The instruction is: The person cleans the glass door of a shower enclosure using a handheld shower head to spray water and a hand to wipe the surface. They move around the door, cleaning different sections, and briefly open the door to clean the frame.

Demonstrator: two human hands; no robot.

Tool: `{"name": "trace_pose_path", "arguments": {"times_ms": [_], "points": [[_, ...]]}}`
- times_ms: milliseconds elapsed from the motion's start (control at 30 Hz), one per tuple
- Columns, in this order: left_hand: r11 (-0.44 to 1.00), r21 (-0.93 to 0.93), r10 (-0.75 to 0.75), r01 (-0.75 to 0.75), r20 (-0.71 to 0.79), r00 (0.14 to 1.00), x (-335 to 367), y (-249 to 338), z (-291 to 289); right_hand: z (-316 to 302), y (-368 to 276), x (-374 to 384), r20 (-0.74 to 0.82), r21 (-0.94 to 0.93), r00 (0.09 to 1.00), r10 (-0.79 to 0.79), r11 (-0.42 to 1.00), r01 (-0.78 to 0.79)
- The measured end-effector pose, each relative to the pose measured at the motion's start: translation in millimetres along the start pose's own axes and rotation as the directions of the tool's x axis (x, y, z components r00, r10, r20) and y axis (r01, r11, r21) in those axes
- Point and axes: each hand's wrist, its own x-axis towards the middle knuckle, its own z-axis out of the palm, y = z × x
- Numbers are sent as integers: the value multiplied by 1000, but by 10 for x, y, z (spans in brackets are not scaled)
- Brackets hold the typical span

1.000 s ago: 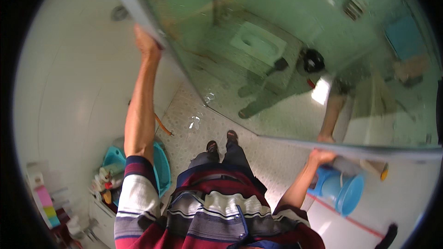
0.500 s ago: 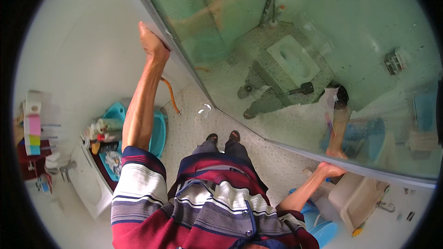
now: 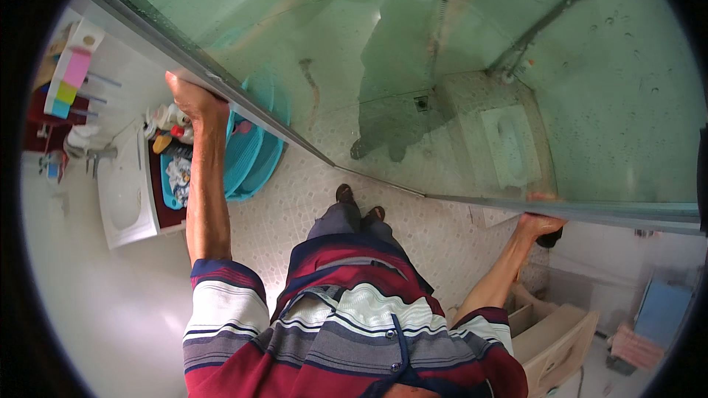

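Glass panel (image 3: 413,88): in front of the person, filling the upper view, its grey frame (image 3: 627,216) running between the hands.
Left hand (image 3: 198,99): grip closed on the frame's left stretch (fingers mostly hidden, so tightness cannot be told).
Right hand (image 3: 537,228): grasping the frame's right stretch from below.
Blue tub (image 3: 243,169): beside the left forearm, partly seen through the glass.
Droplets (image 3: 610,21): dampness could make either grip slip.
Shoes (image 3: 344,193): near the frame; uneven pulling might knock them.
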Motion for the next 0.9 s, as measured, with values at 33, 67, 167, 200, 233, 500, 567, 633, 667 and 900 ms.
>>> {"name": "trace_pose_path", "arguments": {"times_ms": [33, 67, 167, 200, 233, 500, 567, 633, 667, 900], "points": [[999, -17, 29, -29, 20, 999, -14, 107, -102, 114, -29, 20, 89, -63, 993, -78, 994, 84], [998, -35, 47, -47, -19, 999, -26, 194, -186, 227, -88, 30, 98, -67, 993, -59, 996, 66], [994, -32, 99, -106, -171, 980, -225, 630, -508, 560, -368, -176, 161, -70, 986, -42, 996, 54], [992, -6, 124, -127, -184, 975, -230, 556, -371, 651, -118, 51, 185, -49, 982, -36, 998, 46], [990, 1, 135, -138, -206, 969, -233, 634, -474, 745, -76, 48, 217, -35, 975, -48, 998, 56], [968, 152, 242, -201, -334, 911, -410, 708, -821, 1102, 605, 148, 266, 90, 954, 137, 982, -166], [973, 109, 228, -203, -317, 921, -380, 681, -990, 1219, 664, 167, 253, 81, 958, 138, 983, -163], [969, 104, 243, -225, -221, 944, -347, 725, -1148, 1252, 797, -43, 248, 76, 953, 177, 977, -201], [972, 97, 230, -214, -198, 953, -243, 676, -1043, 1405, 936, 35, 283, 114, 939, 197, 965, -237], [952, 126, 302, -280, -217, 928, 77, 491, -1475, 1463, 1576, 16, 350, 205, 822, 449, 820, -535]]}}
